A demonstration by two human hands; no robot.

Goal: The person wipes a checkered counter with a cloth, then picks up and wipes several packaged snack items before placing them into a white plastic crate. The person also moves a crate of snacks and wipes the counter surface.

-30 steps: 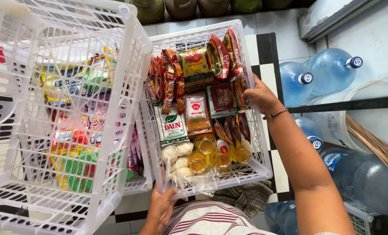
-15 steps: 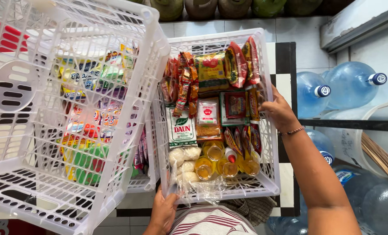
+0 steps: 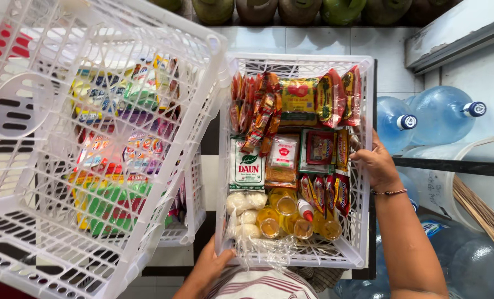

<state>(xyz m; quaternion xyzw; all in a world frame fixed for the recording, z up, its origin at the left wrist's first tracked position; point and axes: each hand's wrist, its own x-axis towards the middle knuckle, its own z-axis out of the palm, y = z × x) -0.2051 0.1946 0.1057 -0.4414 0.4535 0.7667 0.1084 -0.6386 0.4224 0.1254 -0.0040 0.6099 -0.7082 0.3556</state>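
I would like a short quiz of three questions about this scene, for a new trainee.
1. True or false: the right hand grips the side wall of the white crate.
2. Where does the left hand hold it? A) far edge B) near corner C) underneath, out of sight
3. What lies in the crate's near end beside the garlic bulbs?

Key: 1. True. 2. B. 3. Small bottles of yellow oil.
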